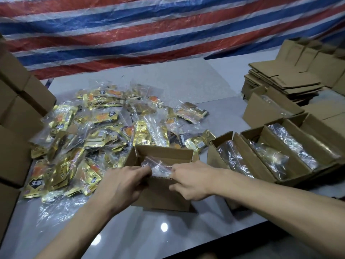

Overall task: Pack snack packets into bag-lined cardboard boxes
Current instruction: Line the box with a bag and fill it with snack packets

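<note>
While a striped tarpaulin [168,25] in red, white and blue hung across the whole back of the scene, the grey desk [168,85] below it carried everything else. The biggest thing on it was the heap of snack packets [97,128], gold foil in clear wrappers, spread over the left and middle. At the left edge closed cartons [16,109] were stacked, flattened cartons [280,79] lay piled at the far right, and nearer on the right stood a row of open boxes [270,156], each with a glossy plastic liner whose contents could not be made out. The working box [164,191] sat in front of the person, just beside the heap, with a clear bag [158,165] bunched at its mouth. The left hand [121,184] and the right hand [194,182] met over the near wall, close together, and the fingers [144,169] of each were clamped on the bag's rim in a pinch. No packet could be seen inside this box, so the step in hand looked like lining it. To do that well, I would judge, the rim should be drawn apart towards the box's two ends and folded over the walls, with the bag's bottom pressed into the corners so it does not ride up when packets drop in. The film looked thin and slippery, so a gentle, even pull would suit it better than a tug
</note>
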`<action>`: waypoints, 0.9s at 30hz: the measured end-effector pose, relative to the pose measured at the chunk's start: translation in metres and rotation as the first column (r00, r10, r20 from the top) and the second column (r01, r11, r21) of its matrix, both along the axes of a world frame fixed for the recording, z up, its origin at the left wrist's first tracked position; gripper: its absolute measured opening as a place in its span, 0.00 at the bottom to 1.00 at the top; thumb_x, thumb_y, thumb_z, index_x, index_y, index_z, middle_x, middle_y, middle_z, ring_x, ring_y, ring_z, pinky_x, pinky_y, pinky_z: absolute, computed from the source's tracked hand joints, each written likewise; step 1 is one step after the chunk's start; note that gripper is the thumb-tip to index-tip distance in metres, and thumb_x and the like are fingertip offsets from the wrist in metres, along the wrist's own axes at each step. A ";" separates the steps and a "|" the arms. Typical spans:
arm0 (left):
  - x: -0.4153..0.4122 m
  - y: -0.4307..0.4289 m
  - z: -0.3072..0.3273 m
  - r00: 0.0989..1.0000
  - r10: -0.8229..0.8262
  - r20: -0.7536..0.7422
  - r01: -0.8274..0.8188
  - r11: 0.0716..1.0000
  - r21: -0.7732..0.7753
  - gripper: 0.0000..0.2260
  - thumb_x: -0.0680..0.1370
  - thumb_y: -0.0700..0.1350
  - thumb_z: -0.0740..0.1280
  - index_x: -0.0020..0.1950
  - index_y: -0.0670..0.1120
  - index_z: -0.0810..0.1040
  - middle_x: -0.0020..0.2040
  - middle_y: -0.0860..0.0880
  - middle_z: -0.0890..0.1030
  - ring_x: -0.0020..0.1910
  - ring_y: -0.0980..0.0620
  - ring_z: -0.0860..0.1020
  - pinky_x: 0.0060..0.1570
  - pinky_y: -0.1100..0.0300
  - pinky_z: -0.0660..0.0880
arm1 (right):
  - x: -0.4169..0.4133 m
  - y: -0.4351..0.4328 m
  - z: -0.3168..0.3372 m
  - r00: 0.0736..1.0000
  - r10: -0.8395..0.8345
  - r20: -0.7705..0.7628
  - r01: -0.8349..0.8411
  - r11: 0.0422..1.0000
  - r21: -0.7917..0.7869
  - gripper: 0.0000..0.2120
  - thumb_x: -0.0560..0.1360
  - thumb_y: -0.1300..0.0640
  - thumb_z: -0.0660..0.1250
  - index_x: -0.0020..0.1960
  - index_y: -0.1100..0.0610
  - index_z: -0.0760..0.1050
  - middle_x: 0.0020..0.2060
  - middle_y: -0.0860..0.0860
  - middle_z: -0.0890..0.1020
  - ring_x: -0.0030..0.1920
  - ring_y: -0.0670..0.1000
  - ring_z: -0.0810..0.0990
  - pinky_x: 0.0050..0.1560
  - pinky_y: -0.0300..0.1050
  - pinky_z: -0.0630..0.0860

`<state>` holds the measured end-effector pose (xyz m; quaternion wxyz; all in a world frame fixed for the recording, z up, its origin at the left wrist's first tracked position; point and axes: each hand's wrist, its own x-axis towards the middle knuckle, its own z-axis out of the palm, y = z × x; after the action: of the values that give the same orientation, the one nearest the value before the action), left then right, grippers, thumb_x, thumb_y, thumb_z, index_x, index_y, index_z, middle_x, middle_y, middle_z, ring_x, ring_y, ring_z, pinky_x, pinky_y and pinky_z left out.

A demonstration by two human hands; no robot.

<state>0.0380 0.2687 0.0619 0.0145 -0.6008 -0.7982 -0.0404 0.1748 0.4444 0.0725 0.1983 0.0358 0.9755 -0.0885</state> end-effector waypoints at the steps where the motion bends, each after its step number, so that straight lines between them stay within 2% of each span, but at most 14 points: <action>1: 0.000 0.005 0.006 1.000 -0.017 -0.005 0.017 0.999 0.036 0.14 0.67 0.46 0.79 0.47 0.53 0.77 0.38 0.56 0.81 0.34 0.48 0.80 0.24 0.61 0.61 | 0.001 0.006 0.007 1.000 -0.003 -0.019 0.003 1.000 0.002 0.22 0.83 0.46 0.57 0.45 0.62 0.76 0.47 0.56 0.78 0.47 0.60 0.80 0.49 0.58 0.78; 2: 0.000 0.012 0.012 0.999 -0.036 0.004 0.036 0.997 0.073 0.15 0.66 0.44 0.80 0.47 0.51 0.79 0.38 0.54 0.81 0.35 0.46 0.80 0.25 0.60 0.66 | 0.002 0.012 0.015 0.999 -0.011 -0.039 0.011 1.000 0.003 0.21 0.83 0.45 0.57 0.45 0.62 0.76 0.47 0.56 0.77 0.47 0.60 0.80 0.49 0.57 0.78; 4: -0.002 0.029 0.024 0.998 -0.063 -0.024 0.067 0.984 0.164 0.14 0.67 0.40 0.78 0.50 0.48 0.81 0.43 0.50 0.83 0.44 0.43 0.81 0.41 0.51 0.74 | 0.002 0.026 0.030 0.996 -0.056 -0.074 0.057 0.998 0.003 0.21 0.83 0.44 0.56 0.45 0.61 0.75 0.47 0.55 0.78 0.48 0.60 0.80 0.49 0.56 0.78; 6: -0.003 0.049 0.035 0.987 -0.036 -0.155 0.078 0.958 0.277 0.13 0.68 0.40 0.75 0.51 0.45 0.82 0.47 0.48 0.84 0.50 0.42 0.81 0.57 0.48 0.69 | -0.001 0.039 0.044 0.986 -0.115 -0.123 0.118 0.993 0.019 0.20 0.83 0.44 0.57 0.44 0.59 0.72 0.48 0.55 0.78 0.49 0.60 0.80 0.48 0.55 0.76; 8: -0.004 0.072 0.044 0.975 0.047 -0.217 0.031 0.938 0.345 0.16 0.67 0.38 0.75 0.54 0.45 0.82 0.51 0.46 0.83 0.55 0.39 0.80 0.64 0.40 0.67 | -0.005 0.052 0.057 0.965 -0.180 -0.191 0.191 0.981 0.040 0.18 0.83 0.44 0.57 0.40 0.55 0.68 0.48 0.53 0.77 0.50 0.60 0.80 0.45 0.52 0.72; 11: -0.002 0.115 0.057 0.976 0.157 -0.152 -0.098 0.937 0.336 0.24 0.67 0.38 0.77 0.63 0.44 0.80 0.61 0.41 0.79 0.67 0.36 0.72 0.69 0.32 0.61 | -0.015 0.074 0.075 0.913 -0.280 -0.296 0.310 0.949 0.061 0.17 0.82 0.46 0.59 0.38 0.53 0.64 0.45 0.52 0.75 0.52 0.62 0.79 0.44 0.50 0.65; 14: 0.004 0.163 0.067 0.977 0.195 -0.081 -0.156 0.925 0.346 0.30 0.73 0.41 0.72 0.74 0.47 0.69 0.77 0.38 0.63 0.79 0.38 0.54 0.75 0.35 0.51 | -0.024 0.104 0.088 0.851 -0.374 -0.369 0.422 0.905 0.056 0.14 0.81 0.51 0.59 0.38 0.53 0.63 0.38 0.48 0.72 0.46 0.60 0.78 0.37 0.47 0.63; 16: 0.010 0.192 0.065 0.988 0.147 -0.047 -0.117 0.915 0.386 0.34 0.74 0.38 0.69 0.79 0.50 0.62 0.81 0.40 0.55 0.81 0.40 0.48 0.77 0.38 0.49 | -0.028 0.126 0.092 0.813 -0.425 -0.398 0.478 0.878 0.039 0.11 0.79 0.53 0.60 0.38 0.51 0.64 0.36 0.47 0.70 0.43 0.58 0.75 0.36 0.47 0.63; 18: 0.018 0.218 0.060 0.997 0.077 0.000 -0.071 0.913 0.402 0.38 0.75 0.38 0.68 0.81 0.52 0.56 0.82 0.42 0.50 0.81 0.41 0.46 0.77 0.40 0.50 | -0.030 0.147 0.090 0.779 -0.462 -0.423 0.520 0.854 0.025 0.04 0.78 0.55 0.62 0.46 0.53 0.68 0.40 0.49 0.72 0.42 0.57 0.74 0.40 0.48 0.65; 20: 0.026 0.242 0.050 0.996 0.036 0.088 -0.068 0.915 0.398 0.39 0.76 0.37 0.68 0.82 0.52 0.52 0.82 0.41 0.47 0.81 0.40 0.46 0.78 0.42 0.53 | -0.029 0.166 0.081 0.747 -0.498 -0.441 0.564 0.826 0.022 0.05 0.77 0.56 0.63 0.50 0.51 0.67 0.42 0.49 0.72 0.42 0.56 0.73 0.44 0.50 0.66; 22: 0.031 0.264 0.037 0.961 0.046 0.271 -0.149 0.915 0.375 0.39 0.76 0.34 0.66 0.82 0.51 0.51 0.82 0.39 0.45 0.80 0.38 0.51 0.76 0.44 0.59 | -0.028 0.184 0.067 0.713 -0.541 -0.445 0.619 0.785 0.038 0.06 0.77 0.57 0.64 0.46 0.52 0.66 0.40 0.49 0.71 0.41 0.56 0.72 0.44 0.51 0.65; 24: 0.033 0.278 0.020 0.885 0.081 0.458 -0.247 0.916 0.316 0.39 0.77 0.33 0.65 0.82 0.49 0.49 0.81 0.37 0.47 0.76 0.35 0.60 0.71 0.44 0.66 | -0.027 0.203 0.048 0.692 -0.584 -0.425 0.672 0.736 0.082 0.09 0.78 0.57 0.64 0.40 0.53 0.66 0.36 0.49 0.70 0.41 0.56 0.73 0.43 0.50 0.65; 27: 0.032 0.286 -0.008 0.848 0.081 0.524 -0.246 0.936 0.253 0.36 0.77 0.32 0.63 0.81 0.46 0.50 0.76 0.38 0.58 0.68 0.37 0.68 0.62 0.47 0.70 | -0.024 0.230 0.021 0.661 -0.657 -0.362 0.730 0.675 0.109 0.06 0.79 0.57 0.63 0.44 0.54 0.69 0.39 0.50 0.72 0.42 0.55 0.73 0.46 0.50 0.66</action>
<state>0.0701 0.5548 0.0538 -0.0975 -0.4881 -0.8061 -0.3201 0.1512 0.6739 0.0932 -0.0038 0.4183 0.9074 -0.0412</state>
